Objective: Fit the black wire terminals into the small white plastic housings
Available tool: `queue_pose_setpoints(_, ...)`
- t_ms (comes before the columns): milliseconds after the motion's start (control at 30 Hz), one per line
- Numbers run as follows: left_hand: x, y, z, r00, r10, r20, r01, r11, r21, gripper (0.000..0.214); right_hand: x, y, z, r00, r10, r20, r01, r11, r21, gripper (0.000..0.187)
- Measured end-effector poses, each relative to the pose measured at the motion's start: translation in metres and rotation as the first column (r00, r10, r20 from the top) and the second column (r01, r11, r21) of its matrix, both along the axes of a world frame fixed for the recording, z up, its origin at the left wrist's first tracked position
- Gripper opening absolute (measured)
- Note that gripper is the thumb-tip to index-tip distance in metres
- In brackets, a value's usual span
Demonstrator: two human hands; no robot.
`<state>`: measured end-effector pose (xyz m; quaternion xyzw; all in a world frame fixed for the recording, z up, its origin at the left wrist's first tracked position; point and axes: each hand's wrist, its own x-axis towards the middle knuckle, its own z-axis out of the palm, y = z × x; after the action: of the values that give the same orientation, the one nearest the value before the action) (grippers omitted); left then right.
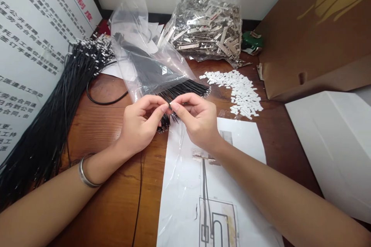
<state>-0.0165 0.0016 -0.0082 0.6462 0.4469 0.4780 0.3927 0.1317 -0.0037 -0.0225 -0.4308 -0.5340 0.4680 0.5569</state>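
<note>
- A printed sign (29, 46) is leaning at the far left, and a thick bundle of tipped cords (58, 100) is lying beside it on the bench (110, 200), their far ends carrying small white caps; this part of the work is looking done.
- The left hand (139, 127), with a bracelet (84, 175) on its wrist, is keeping its grip pressed together, thumb and forefinger pinching the end of one black cord (140, 185) that is trailing down across the bench towards the person.
- Just behind the hands, a clear bag (145, 65) is spilling many bare-ended cords, so plenty appears to be waiting.
- The right hand (199, 123) is meeting the left fingertip to fingertip, pinching the same cord end; whether a cap is sitting between the fingers, I cannot tell.
- A sleeved drawing sheet (185, 200) is lying under the right wrist.
- Further back, a bag of metal clips (208, 27) is slumping open.
- A pile of white caps (243, 90) is lying loose, a large stock unused.
- A cardboard sheet (313, 34) and a white box (333, 142) are closing off the right.
</note>
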Motion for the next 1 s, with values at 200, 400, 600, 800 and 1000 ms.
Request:
queue_pose_setpoints(200,0.0005,0.0004,0.0005,0.998,-0.016,0.059,0.018,0.999,-0.047,0.010,0.0008,-0.0001,-0.0002,1.000,0.010,0.009,-0.010,1.000,0.010,0.013)
queue_pose_setpoints(400,0.0012,0.0014,0.0008,0.994,-0.033,0.106,0.041,0.997,-0.071,0.009,0.0008,0.0004,-0.0019,0.999,0.015,-0.034,-0.015,1.000,-0.008,0.011)
queue_pose_setpoints(600,0.0026,0.0010,0.0024,0.993,-0.033,0.112,0.042,0.995,-0.087,0.012,0.0007,0.0005,-0.0036,0.991,0.007,-0.131,-0.009,1.000,-0.021,0.009)
queue_pose_setpoints(800,0.0012,0.0017,0.0003,0.996,-0.013,0.087,0.017,0.999,-0.043,0.013,0.0007,0.0001,-0.0016,0.999,-0.026,-0.033,0.027,0.999,0.023,0.010)
queue_pose_setpoints(1000,0.0013,0.0008,-0.0002,0.996,-0.036,0.086,0.041,0.998,-0.051,0.013,-0.0010,-0.0001,-0.0008,0.997,-0.040,0.062,0.038,0.999,0.037,0.010)
